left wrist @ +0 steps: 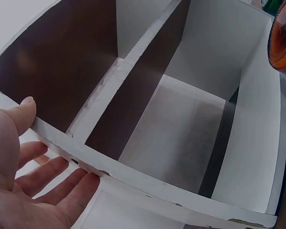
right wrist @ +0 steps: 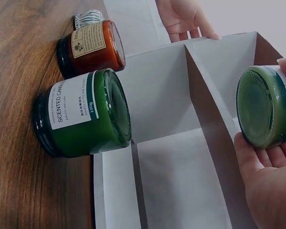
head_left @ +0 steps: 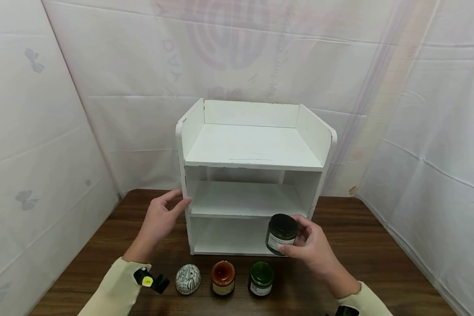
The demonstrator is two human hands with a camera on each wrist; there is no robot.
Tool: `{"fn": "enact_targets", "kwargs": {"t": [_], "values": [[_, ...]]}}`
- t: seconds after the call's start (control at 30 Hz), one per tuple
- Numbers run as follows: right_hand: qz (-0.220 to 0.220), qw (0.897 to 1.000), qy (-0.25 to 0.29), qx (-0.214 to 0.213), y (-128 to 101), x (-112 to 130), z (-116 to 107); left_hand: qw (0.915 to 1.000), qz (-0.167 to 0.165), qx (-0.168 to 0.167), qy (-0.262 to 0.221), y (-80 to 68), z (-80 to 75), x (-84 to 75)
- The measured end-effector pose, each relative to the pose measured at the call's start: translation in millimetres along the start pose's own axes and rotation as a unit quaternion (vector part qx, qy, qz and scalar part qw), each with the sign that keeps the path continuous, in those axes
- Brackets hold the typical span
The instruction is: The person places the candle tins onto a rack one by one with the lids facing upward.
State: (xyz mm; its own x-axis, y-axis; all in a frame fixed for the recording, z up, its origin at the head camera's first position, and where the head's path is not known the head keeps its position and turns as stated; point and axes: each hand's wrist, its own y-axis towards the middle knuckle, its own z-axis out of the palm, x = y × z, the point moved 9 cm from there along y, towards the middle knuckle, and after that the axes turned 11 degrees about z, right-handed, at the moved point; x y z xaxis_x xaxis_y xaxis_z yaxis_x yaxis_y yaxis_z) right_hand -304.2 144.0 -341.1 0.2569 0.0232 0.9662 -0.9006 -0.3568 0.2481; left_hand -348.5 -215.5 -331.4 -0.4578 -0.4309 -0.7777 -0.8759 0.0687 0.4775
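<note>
My right hand (head_left: 314, 245) grips a dark green scented candle jar (head_left: 281, 235) with a dark lid and white label, thumb in front. The jar stays upright before the right end of the middle shelf board; its round base faces the right wrist view. My left hand (head_left: 162, 215) is at the left side panel of a white shelf unit (head_left: 256, 147), thumb over the front edge and fingers along the outer face. Before the unit stand another green candle jar (head_left: 261, 278), an amber candle jar (head_left: 223, 278) and a rounded leaf-patterned container (head_left: 188, 279).
The unit has an open top tray and two compartments below, on a dark wooden table (head_left: 347, 245). White sheeting (head_left: 134, 79) hangs behind and on both sides. The three items form a row close to the unit's lower front edge.
</note>
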Motion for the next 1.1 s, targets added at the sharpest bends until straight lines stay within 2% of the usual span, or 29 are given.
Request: {"fn": "enact_targets", "kwargs": {"t": [0.3, 0.73, 1.1], "values": [[-0.012, 1.000, -0.006, 0.007, 4, 11, 4, 1.0000, -0.006, -0.001, -0.007, 0.9, 1.3, 1.4], [0.039, 0.999, -0.028, 0.008, 10, 14, 7, 0.9999, -0.009, 0.005, -0.011, 0.8, 2.3, 0.2], [0.034, 0.999, -0.018, 0.033, 15, 29, 18, 1.0000, -0.004, 0.005, -0.001, 2.0, 0.4, -2.4]]}}
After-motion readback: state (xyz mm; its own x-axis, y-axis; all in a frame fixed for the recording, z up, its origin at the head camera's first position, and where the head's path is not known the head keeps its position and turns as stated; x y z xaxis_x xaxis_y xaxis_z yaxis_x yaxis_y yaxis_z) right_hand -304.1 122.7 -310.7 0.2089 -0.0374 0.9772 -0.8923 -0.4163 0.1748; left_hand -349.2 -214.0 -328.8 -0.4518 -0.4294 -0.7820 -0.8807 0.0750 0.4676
